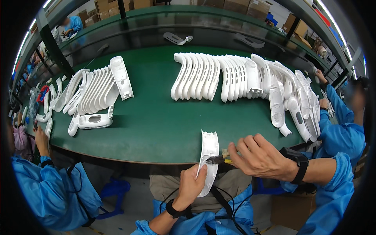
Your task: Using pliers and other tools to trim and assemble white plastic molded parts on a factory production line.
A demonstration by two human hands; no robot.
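Observation:
My left hand (192, 183) grips a curved white plastic shell (210, 145) by its lower side, thumb over the inner face. The shell stands up at the table's front edge, its hollow side with small ribs turned toward me. In my right hand (260, 156) is a pair of pliers or cutters (214, 159) with dark jaws and a bit of yellow on the handle. The jaw tips touch or nearly touch the shell's inside, just above my left thumb. My right fingers hide most of the handles.
Rows of similar white shells (196, 76) stand on the green table (152, 129), with a looser pile (290, 90) at the right. Another stack (98, 88) and a white housing (95, 121) lie at the left. Co-workers in blue sit at left (51, 192) and right (342, 133).

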